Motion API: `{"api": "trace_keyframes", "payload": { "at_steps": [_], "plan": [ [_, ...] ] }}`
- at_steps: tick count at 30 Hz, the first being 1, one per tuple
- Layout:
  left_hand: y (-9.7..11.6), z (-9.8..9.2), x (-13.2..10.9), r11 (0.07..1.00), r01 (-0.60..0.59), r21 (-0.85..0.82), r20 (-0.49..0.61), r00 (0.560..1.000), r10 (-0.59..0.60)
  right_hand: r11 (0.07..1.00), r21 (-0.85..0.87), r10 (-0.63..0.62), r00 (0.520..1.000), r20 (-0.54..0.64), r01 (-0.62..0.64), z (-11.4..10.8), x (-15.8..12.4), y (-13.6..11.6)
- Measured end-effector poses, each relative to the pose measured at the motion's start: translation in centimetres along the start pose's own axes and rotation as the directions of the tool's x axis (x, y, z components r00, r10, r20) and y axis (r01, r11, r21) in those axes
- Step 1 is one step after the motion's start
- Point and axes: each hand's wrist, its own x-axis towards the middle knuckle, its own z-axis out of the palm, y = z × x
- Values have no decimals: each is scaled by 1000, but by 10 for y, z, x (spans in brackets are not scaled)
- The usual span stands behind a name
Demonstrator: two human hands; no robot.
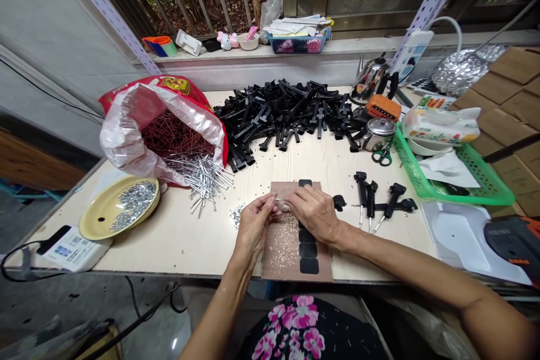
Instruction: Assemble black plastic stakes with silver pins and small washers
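My left hand is closed in a pinch above the brown board. A thin silver metal pin shows between its fingertips and those of my right hand. My right hand is also pinched at the pin, its palm over a column of black rounded pads on the board. Left of the board lies a small scatter of shiny metal bits. To its right are several black-handled pieces with metal shafts and a small black part.
A red-and-white bag spills long silver nails. A yellow bowl holds small metal bits. Black plastic parts are heaped at the back. On the right stand a kettle, green scissors, a green basket and a power tool.
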Motion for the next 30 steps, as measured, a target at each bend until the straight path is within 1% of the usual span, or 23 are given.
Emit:
{"api": "trace_keyframes", "payload": {
  "at_steps": [2, 4, 5, 6, 7, 8, 10, 11, 12, 15, 17, 19, 21, 24, 30],
  "plan": [
    [-2, -3, 0, 1000, 3, 30, 22, 1000, -3, 982, 167, 76, 995, 67, -86, -2, 2, 3],
    [-4, -3, -1, 994, -50, 98, 24, 999, 48, 931, 335, 102, 984, 147, -147, -3, 3, 5],
    [-4, -2, -2, 987, -90, 136, 20, 996, 88, 916, 368, 106, 982, 158, -159, -2, 3, 5],
    [-5, -1, -2, 979, -125, 163, 13, 992, 124, 922, 355, 109, 984, 142, -153, -1, 3, 5],
    [-5, 1, -2, 975, -144, 170, 3, 989, 146, 945, 301, 105, 989, 104, -132, 0, 2, 4],
    [-4, 2, -2, 978, -144, 152, -7, 989, 146, 969, 224, 93, 994, 56, -103, 1, 1, 2],
    [-1, 4, -1, 994, -93, 57, -22, 995, 94, 992, 108, 62, 998, -19, -59, 1, -1, 0],
    [1, 4, 1, 998, -57, 3, -25, 998, 57, 992, 112, 55, 998, -25, -52, -1, -1, -1],
    [3, 3, 2, 999, -23, -42, -29, 999, 22, 986, 155, 63, 998, -12, -60, -3, -1, -1],
    [8, 0, 4, 993, 49, -104, -22, 998, -52, 947, 290, 134, 991, 23, -135, -14, 1, 3],
    [9, 0, 4, 988, 94, -125, 11, 996, -93, 951, 279, 140, 990, 9, -137, -19, 3, 6],
    [9, 2, 2, 981, 125, -145, 46, 992, -120, 965, 238, 111, 994, -11, -106, -19, 4, 7],
    [8, 5, 1, 979, 135, -155, 63, 990, -126, 973, 216, 79, 997, -13, -74, -16, 4, 7],
    [7, 7, 0, 981, 126, -148, 64, 991, -118, 985, 165, 62, 998, -22, -58, -12, 3, 4],
    [5, 6, 0, 997, 53, -62, 28, 998, -51, 999, 43, 29, 998, -48, -27, -12, 1, 1]
  ]
}}
